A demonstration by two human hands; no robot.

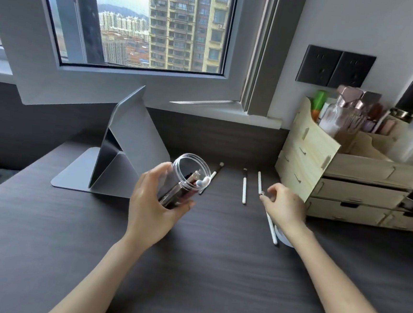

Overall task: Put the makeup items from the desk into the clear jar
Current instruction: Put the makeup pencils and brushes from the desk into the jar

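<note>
My left hand (154, 201) grips the clear jar (186, 179), lifted and tilted with its open mouth facing up and right; dark and pink makeup items sit inside. My right hand (283, 208) pinches a white-handled brush (272, 230) near its metal end, and the handle runs under the hand toward me. Three more brushes lie on the dark desk (190, 267). One brush (215, 173) is partly behind the jar. A second brush (244, 188) lies in the middle. The third brush (259, 182) ends just beyond my right fingertips.
A grey folding tablet stand (125, 154) stands left of the jar. A wooden drawer organizer (343, 173) holding bottles fills the right side. A pale round object (283, 239) shows under my right wrist. Behind the desk is the window wall.
</note>
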